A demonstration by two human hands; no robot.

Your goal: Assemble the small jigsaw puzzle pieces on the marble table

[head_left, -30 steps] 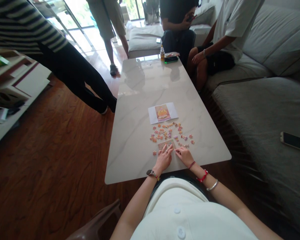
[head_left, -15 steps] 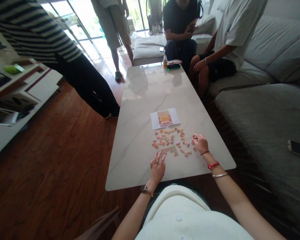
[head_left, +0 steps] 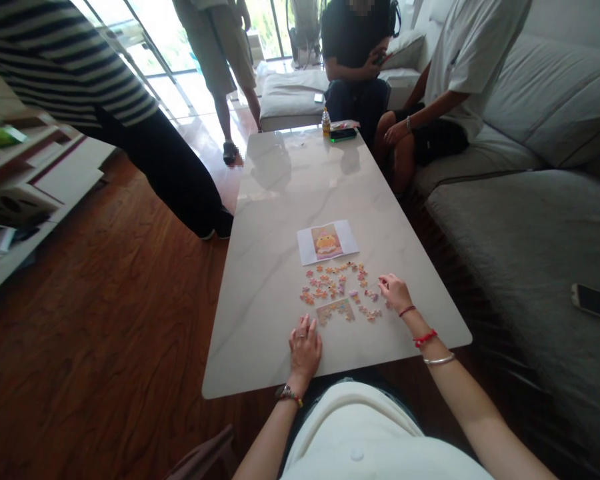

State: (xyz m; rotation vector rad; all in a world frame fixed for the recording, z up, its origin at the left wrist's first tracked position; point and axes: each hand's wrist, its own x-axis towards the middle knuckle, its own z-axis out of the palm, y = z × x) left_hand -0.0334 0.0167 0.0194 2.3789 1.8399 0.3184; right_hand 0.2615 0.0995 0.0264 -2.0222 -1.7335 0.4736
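Loose jigsaw puzzle pieces (head_left: 321, 292) in orange, pink and purple are spread over the near half of the table. Below them lies a partly filled puzzle board (head_left: 336, 311), with pieces along its lower part. My left hand (head_left: 305, 348) rests palm down on the tabletop just left of the board, fingers extended and holding nothing. To the right of the pieces is my right hand (head_left: 396, 293), its thumb and fingertips pinched together low over the table. Whatever is between those fingertips is too small to make out. A paper sheet with a printed cartoon picture (head_left: 327, 243) lies beyond the pieces.
The pale marble-look table (head_left: 260, 267) stretches away from me. At its far end stand a small bottle (head_left: 325, 123) and a dark phone (head_left: 343, 135). Two people sit by the sofa (head_left: 525, 220); two others stand at the left. Another phone (head_left: 597, 301) lies on the sofa.
My left hand has drawn back from the puzzle board, down and to the left. My right hand has shifted slightly left and down, with its fingers still pinched.
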